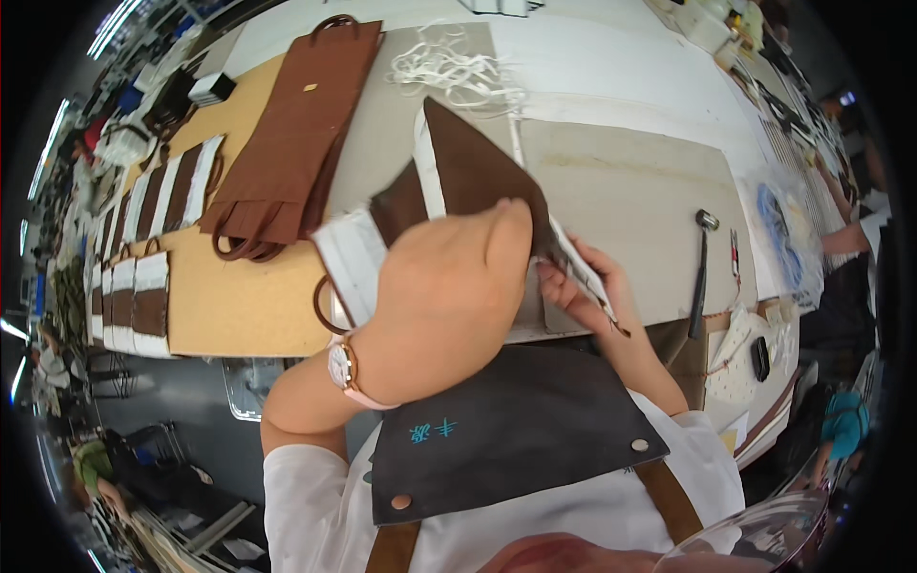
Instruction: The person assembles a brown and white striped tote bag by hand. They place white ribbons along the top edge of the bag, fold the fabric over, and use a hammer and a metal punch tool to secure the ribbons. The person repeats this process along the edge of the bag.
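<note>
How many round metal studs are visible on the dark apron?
2: a coppery stud at lower left of the dark apron, a silvery stud at its lower right. Others may be hidden.

Hammer (pixel 700 277) near clear bag (pixel 800 263)

White sleeves (pixel 304 497), dark apron (pixel 521 430), pink-strapped watch (pixel 340 366)

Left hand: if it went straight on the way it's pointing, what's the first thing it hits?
Most likely the brown panel right at the fingertips of the left hand. Past it, in the picture, lies the grey board; the height gap is unclear.
</note>
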A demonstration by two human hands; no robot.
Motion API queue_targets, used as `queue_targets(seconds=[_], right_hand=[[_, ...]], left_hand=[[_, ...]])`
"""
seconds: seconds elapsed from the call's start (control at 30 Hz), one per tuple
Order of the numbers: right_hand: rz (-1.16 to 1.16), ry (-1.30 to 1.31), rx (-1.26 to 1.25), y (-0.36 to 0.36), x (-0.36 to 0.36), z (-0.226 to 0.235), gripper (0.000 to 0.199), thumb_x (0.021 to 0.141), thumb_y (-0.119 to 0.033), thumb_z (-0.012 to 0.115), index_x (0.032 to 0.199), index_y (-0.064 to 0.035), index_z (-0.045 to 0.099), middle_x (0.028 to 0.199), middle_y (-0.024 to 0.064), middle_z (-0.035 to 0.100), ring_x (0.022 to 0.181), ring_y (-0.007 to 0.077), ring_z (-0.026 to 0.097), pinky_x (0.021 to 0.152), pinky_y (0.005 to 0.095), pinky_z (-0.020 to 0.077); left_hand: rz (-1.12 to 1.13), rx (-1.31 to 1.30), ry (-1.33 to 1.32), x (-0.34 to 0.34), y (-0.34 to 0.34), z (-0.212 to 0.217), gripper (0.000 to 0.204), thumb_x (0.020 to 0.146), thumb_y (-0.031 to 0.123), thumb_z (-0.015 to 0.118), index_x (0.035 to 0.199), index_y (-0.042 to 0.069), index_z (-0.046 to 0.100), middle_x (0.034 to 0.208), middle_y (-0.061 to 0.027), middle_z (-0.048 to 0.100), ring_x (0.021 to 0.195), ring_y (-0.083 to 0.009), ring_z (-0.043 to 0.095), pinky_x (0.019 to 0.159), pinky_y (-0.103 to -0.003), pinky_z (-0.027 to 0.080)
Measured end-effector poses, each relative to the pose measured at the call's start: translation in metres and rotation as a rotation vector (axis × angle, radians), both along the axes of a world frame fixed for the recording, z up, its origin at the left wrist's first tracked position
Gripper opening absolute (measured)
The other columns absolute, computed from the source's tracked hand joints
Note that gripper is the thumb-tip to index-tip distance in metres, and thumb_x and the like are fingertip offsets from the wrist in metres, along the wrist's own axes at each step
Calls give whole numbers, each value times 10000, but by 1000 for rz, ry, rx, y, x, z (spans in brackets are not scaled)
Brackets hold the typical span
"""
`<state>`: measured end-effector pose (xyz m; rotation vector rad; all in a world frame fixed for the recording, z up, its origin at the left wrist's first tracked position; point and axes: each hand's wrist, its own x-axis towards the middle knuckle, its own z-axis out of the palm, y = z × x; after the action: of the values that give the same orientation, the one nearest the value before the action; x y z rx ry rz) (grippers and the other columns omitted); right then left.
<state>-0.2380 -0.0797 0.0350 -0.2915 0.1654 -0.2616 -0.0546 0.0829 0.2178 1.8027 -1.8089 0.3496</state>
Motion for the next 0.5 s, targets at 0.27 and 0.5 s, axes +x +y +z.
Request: queue_targets(seconds=[0.27,0.5], right_hand=[[-852,730,-588,-118,-151,33,378,917,-1,521,1295,-19,524,997,139,667,721,167,610,674,300,540],[-800,1224,-899,-110,-152,-33,377,907,9,500,1269,-25,599,968,110,648,724,152,587,665,265,472]], left_hand=[[-19,738,130,26,26,-121,712,924,408,630,1498,85,362,1517,-246,364,1377,-509,332,1089,-573,334],[335,648,20,84,64,-186,614,914,147,536,1508,158,383,1519,-264,357,1325,-563,369,1054,-654,328]])
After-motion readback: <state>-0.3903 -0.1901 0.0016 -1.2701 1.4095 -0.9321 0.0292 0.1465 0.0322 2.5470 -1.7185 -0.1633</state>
